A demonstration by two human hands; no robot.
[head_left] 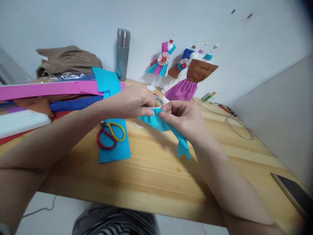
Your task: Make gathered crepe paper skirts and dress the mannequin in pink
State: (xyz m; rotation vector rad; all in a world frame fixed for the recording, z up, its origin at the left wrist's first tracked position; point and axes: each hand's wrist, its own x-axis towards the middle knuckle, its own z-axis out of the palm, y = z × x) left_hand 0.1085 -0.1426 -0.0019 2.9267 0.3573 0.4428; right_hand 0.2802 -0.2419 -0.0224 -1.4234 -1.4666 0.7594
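Note:
Between my two hands hangs a strip of turquoise fabric or crepe paper, gathered into folds along its top edge. My left hand pinches its left end between thumb and fingers. With thumb and fingertips my right hand pinches the gathered part, and a notched tail dangles below it. Just behind the fingers a roll of tape shows, partly hidden. Left of the strip, scissors with one red and one yellow handle lie on a folded turquoise sheet.
Small dress-form stands with coloured outfits line the back wall. A grey thermos stands left of them. Coloured sheets, including a pink one, and brown cloth pile up at left. A phone lies at the right edge, a cable behind it.

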